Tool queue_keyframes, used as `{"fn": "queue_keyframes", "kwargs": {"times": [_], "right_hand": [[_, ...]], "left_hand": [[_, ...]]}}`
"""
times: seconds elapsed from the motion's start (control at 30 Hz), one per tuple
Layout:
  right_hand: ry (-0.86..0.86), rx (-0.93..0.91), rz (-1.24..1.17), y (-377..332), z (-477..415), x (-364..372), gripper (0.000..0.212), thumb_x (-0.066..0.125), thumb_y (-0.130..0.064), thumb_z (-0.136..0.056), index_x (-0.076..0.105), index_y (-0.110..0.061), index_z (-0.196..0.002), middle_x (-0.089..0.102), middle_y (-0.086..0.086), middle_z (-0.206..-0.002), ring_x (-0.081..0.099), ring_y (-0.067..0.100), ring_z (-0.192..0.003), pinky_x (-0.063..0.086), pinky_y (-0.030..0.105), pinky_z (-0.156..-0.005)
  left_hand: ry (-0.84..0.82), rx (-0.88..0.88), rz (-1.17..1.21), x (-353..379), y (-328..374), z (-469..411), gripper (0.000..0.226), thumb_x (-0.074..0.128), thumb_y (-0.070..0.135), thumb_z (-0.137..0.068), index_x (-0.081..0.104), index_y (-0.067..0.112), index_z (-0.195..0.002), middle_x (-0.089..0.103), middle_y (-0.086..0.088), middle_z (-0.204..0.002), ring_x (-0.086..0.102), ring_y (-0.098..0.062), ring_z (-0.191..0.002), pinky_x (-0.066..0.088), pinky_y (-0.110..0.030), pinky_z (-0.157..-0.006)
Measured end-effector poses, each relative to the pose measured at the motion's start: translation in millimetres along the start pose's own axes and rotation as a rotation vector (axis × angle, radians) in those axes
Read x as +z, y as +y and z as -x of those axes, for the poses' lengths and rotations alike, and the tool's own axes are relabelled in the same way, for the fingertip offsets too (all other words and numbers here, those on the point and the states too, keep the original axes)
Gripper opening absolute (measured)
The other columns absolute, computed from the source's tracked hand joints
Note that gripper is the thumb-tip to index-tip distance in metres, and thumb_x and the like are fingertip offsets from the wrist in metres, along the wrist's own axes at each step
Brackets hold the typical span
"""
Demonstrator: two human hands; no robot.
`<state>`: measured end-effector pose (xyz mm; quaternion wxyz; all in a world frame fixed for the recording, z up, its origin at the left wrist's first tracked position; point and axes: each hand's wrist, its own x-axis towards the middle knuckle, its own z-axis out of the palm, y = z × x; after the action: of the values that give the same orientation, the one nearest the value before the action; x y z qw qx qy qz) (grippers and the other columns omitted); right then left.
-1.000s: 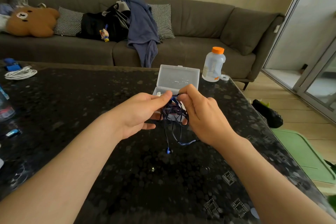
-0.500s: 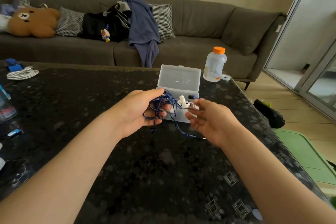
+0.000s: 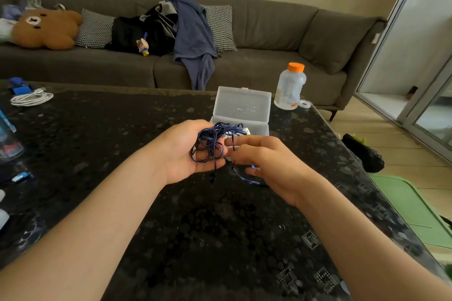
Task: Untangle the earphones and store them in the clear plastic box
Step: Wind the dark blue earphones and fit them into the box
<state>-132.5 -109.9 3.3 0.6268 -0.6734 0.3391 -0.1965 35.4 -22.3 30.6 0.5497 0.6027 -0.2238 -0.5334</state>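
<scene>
The right hand [image 3: 269, 166] has closed in on the left hand [image 3: 182, 151] since half a second ago, and the gap between them is gone; the left hand has kept its hold and barely shifted. The left hand's fingers curl round the blue earphones [image 3: 212, 144], a loose tangle bunched in its palm above the dark speckled table [image 3: 97, 142]; one strand hangs down with an earbud at its end, another trails off under the right hand. The right hand's fingers lie nearly straight and a little apart, their tips touching the tangle, a cord draped over the forefinger.

Just behind both hands stands the clear plastic box [image 3: 242, 105], its lid upright; the hands and tangle hide most of its base, where something white shows. To the box's right, near the table's far corner, stand a bottle with an orange cap [image 3: 289, 87] and a small roll of tape [image 3: 305, 103]; a coiled white cable [image 3: 31, 98] lies well apart at the far left. Beyond the table runs a grey sofa [image 3: 269, 32] carrying a brown bear plush [image 3: 46, 28] and a blue garment [image 3: 193, 32]; a black shoe [image 3: 364, 151] sits on the floor to the right.
</scene>
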Motion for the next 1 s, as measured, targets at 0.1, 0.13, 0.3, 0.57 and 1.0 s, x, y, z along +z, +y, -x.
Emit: {"fn": "queue_keyframes", "kwargs": {"times": [0.1, 0.13, 0.3, 0.57, 1.0], "right_hand": [[0.017, -0.061, -0.012, 0.0, 0.0, 3.3, 0.025, 0.069, -0.021, -0.099, 0.076, -0.024, -0.123, 0.081, 0.000, -0.111, 0.074, 0.018, -0.110, 0.053, 0.031, -0.089], [0.026, -0.056, -0.021, -0.5, -0.6, 4.6, 0.026, 0.061, -0.021, -0.103, 0.075, -0.023, -0.125, 0.081, 0.002, -0.109, 0.075, 0.018, -0.107, 0.052, 0.029, -0.086], [0.164, -0.050, -0.157, -1.8, 0.5, 6.6, 0.022, 0.056, -0.023, -0.109, 0.063, -0.009, -0.125, 0.080, 0.015, -0.091, 0.079, 0.027, -0.079, 0.055, 0.028, -0.061], [0.270, -0.229, 0.257, 6.1, -4.7, 2.6, 0.012, 0.070, -0.026, -0.102, 0.079, -0.023, -0.107, 0.080, -0.004, -0.084, 0.076, 0.006, -0.078, 0.055, 0.022, -0.071], [0.237, -0.202, 0.149, -1.2, 0.8, -4.8, 0.005, 0.075, -0.017, -0.097, 0.080, -0.018, -0.097, 0.080, 0.001, -0.085, 0.076, 0.016, -0.086, 0.059, 0.021, -0.075]], "left_hand": [[-0.088, -0.056, 0.054, -0.7, 3.4, 2.6, 0.051, 0.059, 0.051, -0.102, 0.071, 0.005, -0.117, 0.063, -0.004, -0.074, 0.063, -0.013, -0.062, 0.061, -0.032, -0.058], [-0.104, -0.057, 0.051, -1.3, 4.5, 3.3, 0.051, 0.064, 0.053, -0.099, 0.072, 0.005, -0.116, 0.060, -0.003, -0.074, 0.061, -0.012, -0.062, 0.061, -0.031, -0.058], [-0.104, -0.028, 0.005, -5.7, 2.5, -1.9, 0.035, 0.064, 0.035, -0.103, 0.071, 0.008, -0.124, 0.063, 0.000, -0.076, 0.061, -0.009, -0.060, 0.059, -0.029, -0.056], [-0.061, 0.088, -0.148, -3.5, 0.4, -6.2, 0.028, 0.062, 0.030, -0.105, 0.073, 0.012, -0.123, 0.079, -0.007, -0.095, 0.077, -0.021, -0.087, 0.064, -0.046, -0.084], [0.129, 0.558, -0.613, -5.8, -14.0, -17.4, 0.015, 0.069, 0.033, -0.102, 0.080, 0.029, -0.112, 0.078, 0.016, -0.093, 0.070, 0.004, -0.084, 0.053, -0.022, -0.076]]}}
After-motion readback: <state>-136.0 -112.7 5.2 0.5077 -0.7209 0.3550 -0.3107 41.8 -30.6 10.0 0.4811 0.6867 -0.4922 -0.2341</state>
